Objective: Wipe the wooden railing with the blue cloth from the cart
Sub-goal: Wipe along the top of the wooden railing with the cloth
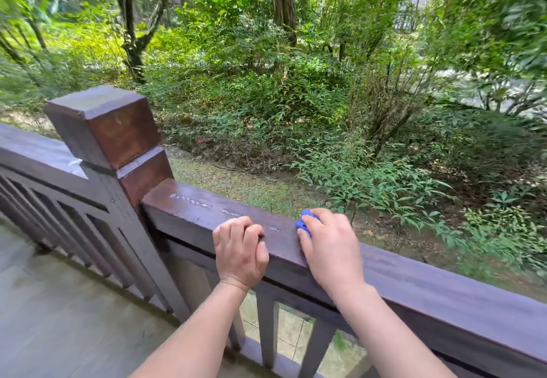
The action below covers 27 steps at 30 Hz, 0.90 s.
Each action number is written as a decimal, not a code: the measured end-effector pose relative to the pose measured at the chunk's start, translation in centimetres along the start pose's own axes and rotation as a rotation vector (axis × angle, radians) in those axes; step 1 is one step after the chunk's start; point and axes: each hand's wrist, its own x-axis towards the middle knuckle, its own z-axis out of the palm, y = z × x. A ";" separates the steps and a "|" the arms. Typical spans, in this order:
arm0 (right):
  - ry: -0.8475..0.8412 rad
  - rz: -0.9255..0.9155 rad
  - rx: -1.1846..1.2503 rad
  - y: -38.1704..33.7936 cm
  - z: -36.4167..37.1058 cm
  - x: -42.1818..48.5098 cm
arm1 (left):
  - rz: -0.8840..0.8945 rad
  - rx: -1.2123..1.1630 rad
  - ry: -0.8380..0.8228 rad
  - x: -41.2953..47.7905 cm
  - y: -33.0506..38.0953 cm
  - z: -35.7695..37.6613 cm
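Observation:
A dark brown wooden railing (pixel 189 211) runs from a square corner post (pixel 109 128) down to the lower right. My right hand (pixel 331 244) presses a bunched blue cloth (pixel 306 221) onto the top of the rail; only a small part of the cloth shows past my fingers. My left hand (pixel 239 250) rests on the rail just left of it, fingers curled over the top edge, holding nothing else. Wet streaks glisten on the rail between the post and my left hand. The cart is out of view.
A second rail section (pixel 38 155) with vertical balusters leads off to the left from the post. Grey floor tiles (pixel 59 303) lie on my side. Beyond the railing the ground drops to shrubs, trees and a dirt path.

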 end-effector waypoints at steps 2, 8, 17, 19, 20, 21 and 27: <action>-0.036 -0.101 0.012 -1.8 0.9 -0.5 | 0.009 0.001 0.008 -0.1 0.1 -0.1; -0.019 -0.005 0.088 -0.3 0.5 0.9 | 0.007 0.000 -0.037 0.0 0.0 -0.4; -0.072 -0.132 0.080 -1.8 1.0 1.4 | 0.060 -0.129 -0.216 -0.1 -1.2 -3.0; -0.001 -0.024 0.038 -3.3 1.6 2.0 | 0.160 -0.142 -0.233 0.2 -3.4 -4.0; 0.023 -0.012 0.017 -4.6 2.2 2.1 | 0.187 -0.120 -0.231 0.2 -4.5 -4.3; 0.028 -0.036 0.017 -5.9 2.8 2.0 | 0.195 -0.105 -0.233 0.3 -5.3 -4.5; 0.028 -0.044 0.061 -7.5 4.0 3.2 | 0.267 -0.126 -0.304 1.3 -7.3 -5.4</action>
